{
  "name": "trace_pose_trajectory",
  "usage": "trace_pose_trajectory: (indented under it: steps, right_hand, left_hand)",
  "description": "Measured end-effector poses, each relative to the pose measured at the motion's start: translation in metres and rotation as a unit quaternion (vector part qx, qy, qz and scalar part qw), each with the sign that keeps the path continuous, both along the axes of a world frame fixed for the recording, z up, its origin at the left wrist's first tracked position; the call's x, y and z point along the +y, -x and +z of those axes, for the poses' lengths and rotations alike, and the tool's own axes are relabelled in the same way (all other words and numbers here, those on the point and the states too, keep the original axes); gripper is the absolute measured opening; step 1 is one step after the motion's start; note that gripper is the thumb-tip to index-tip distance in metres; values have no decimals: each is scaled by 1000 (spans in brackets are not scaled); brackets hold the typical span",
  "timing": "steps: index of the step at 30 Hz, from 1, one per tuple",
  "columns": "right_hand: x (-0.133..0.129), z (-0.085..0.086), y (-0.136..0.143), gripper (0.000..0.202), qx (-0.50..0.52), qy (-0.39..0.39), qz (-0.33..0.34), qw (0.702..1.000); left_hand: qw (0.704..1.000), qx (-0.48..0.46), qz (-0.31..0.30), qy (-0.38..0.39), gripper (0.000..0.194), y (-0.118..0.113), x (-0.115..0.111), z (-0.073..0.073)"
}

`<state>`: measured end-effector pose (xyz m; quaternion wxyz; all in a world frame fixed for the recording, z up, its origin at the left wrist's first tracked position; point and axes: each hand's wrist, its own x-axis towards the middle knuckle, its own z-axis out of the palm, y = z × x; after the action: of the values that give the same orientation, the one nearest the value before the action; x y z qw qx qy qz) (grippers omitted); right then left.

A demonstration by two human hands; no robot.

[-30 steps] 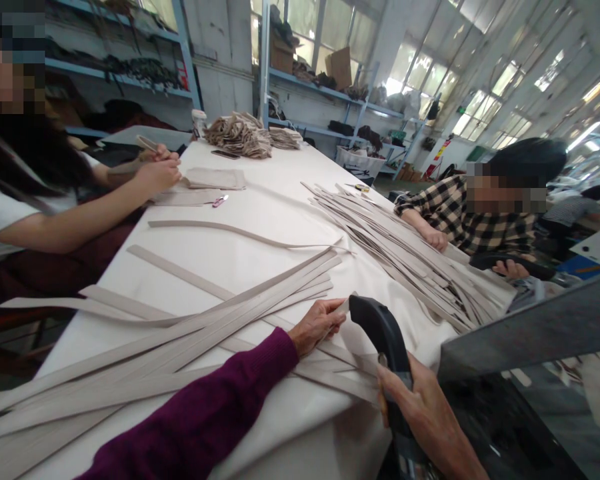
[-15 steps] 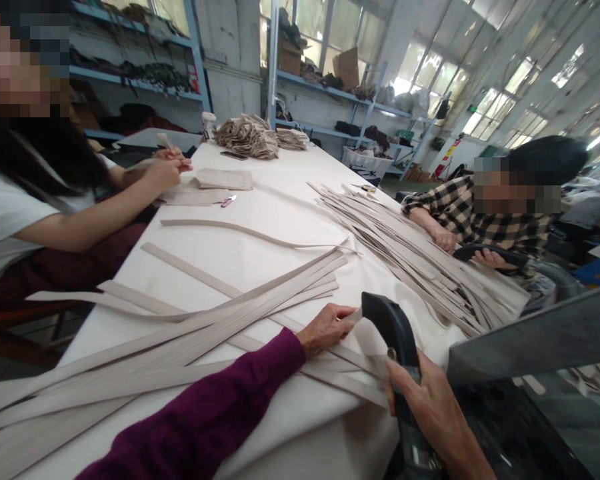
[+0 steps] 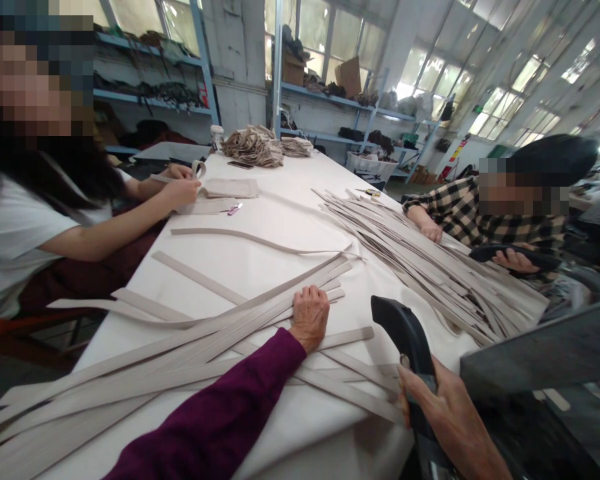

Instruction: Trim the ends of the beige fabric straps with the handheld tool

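Fingers curled down, my left hand (image 3: 311, 319) is on the near ends of a spread of long beige fabric strips (image 3: 205, 357); its fingertips are hidden, but they close over a strip. My right hand (image 3: 443, 400) grips a black curved hand tool (image 3: 405, 327), whose angled, nozzle-like head points left above the cloth. Between the two hands a strip end (image 3: 350, 335) lies flat. More strips cross under my purple left sleeve (image 3: 220, 413). No fabric touches the tool's head.
A person at left holds a beige strip (image 3: 199, 169). A person in a checked shirt (image 3: 460, 207), at right, holds a similar black tool (image 3: 515, 257) beside a long strip pile (image 3: 405, 257). A grey metal beam (image 3: 535, 347) stands near my right hand. Bundled strips (image 3: 254, 147) lie at the back.
My left hand has let go of the strip end at the tool's head and moved left onto the spread strips. My right hand still holds the tool.
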<state>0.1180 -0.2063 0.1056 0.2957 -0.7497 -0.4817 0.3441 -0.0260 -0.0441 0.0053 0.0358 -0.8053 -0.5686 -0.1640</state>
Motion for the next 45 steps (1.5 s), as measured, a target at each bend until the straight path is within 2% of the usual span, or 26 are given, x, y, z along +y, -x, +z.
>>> trace_pose_trajectory:
  steps: [4,8,12,14,15,16,17,19,20,21,22,24,27,32,36,40,45]
  right_hand:
    - [1,-3,1,27,-9,-1,16,1000]
    - [-2,-5,7,28,-1,-3,19,1000]
    - [-1,-6,14,28,12,-6,0,1000]
    - [1,-6,16,28,25,-3,-5,1000]
    - [2,-6,17,28,28,-1,-6,1000]
    - [2,-6,17,27,29,0,-5,1000]
    - [2,-5,17,27,28,0,-4,1000]
    - [2,-3,17,27,21,-4,-6,1000]
    - [1,-3,17,27,17,-5,-7,1000]
    - [0,-2,17,26,13,-4,-9,1000]
    - [-1,-2,18,26,10,-4,-9,1000]
    - [-2,-2,21,25,11,2,-6,1000]
    - [2,-5,25,23,46,22,12,999]
    - [26,-6,26,21,57,-1,17,998]
    - [38,-1,25,20,30,-26,1,999]
    - [27,-1,30,21,80,2,23,996]
    - [29,-3,32,22,78,-5,-2,997]
  left_hand:
    - [1000,19,-24,-6,22,0,4,-1]
    - [998,-8,-57,22,23,7,6,1]
    - [984,-128,-89,86,22,16,9,11]
    - [953,-239,-110,149,27,18,9,17]
    - [923,-307,-120,199,29,17,9,19]
    - [878,-379,-130,260,29,16,9,20]
    - [820,-449,-138,325,26,14,8,20]
    - [682,-566,-146,439,16,9,7,16]
    - [619,-607,-143,477,15,7,6,14]
    - [571,-634,-140,502,19,4,4,11]
    - [536,-652,-140,517,25,2,3,9]
    - [499,-673,-152,524,37,-1,-1,6]
    - [482,-680,-186,521,52,-4,-6,7]
    - [501,-654,-189,535,68,-7,-16,7]
    - [496,-654,-193,537,65,-11,-20,5]
    - [490,-670,-194,522,54,-11,-18,7]
    - [514,-657,-231,502,39,-11,-22,5]
